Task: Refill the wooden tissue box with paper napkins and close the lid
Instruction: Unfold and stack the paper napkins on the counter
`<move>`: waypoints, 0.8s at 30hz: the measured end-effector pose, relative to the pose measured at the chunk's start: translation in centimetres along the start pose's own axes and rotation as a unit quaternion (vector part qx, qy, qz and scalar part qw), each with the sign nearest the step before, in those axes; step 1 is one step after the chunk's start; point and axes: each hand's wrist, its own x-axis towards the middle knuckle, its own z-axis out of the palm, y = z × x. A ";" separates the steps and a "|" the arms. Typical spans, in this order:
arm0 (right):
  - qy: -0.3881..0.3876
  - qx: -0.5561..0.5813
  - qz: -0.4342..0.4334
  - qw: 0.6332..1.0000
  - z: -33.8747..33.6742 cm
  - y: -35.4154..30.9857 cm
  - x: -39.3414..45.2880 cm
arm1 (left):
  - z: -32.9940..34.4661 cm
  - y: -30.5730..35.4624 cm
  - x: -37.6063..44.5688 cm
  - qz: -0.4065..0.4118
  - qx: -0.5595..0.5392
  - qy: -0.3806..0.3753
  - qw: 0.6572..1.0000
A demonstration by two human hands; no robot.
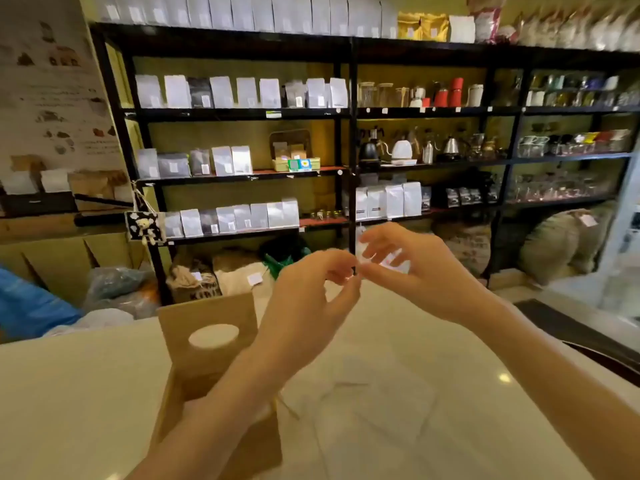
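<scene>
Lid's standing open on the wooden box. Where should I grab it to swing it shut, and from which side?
Take the lid by its free top edge, coming from above. It stands upright at the far end of the wooden box, apparently hinged along its bottom, so the top edge gives most leverage. The oval slot is a possible finger hold. Both the left hand and right hand are busy with something small and white.

Legible text is limited to one item: dark stencilled letters on a burlap sack (pixel 194 282) under the black shelving (pixel 242 114), apparently reading "KIRI" (blurred, partly cut off). The wall poster (pixel 52 98), the bag labels and the shelf price tags carry print too blurred to read.
</scene>
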 end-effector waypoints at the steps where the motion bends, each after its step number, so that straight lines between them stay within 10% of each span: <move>1: -0.010 -0.008 0.006 1.000 0.7 0.7 -1.1 | 1.0 -0.4 -0.7 -0.019 0.001 -0.025 1.000; 8: -0.121 -0.073 0.098 0.985 5.0 6.1 -7.8 | 7.8 -4.0 -5.9 -0.051 0.101 -0.191 0.975; 24: -0.173 -0.194 0.199 0.945 7.2 9.8 -11.8 | 12.8 -6.0 -8.4 -0.056 0.292 -0.239 0.925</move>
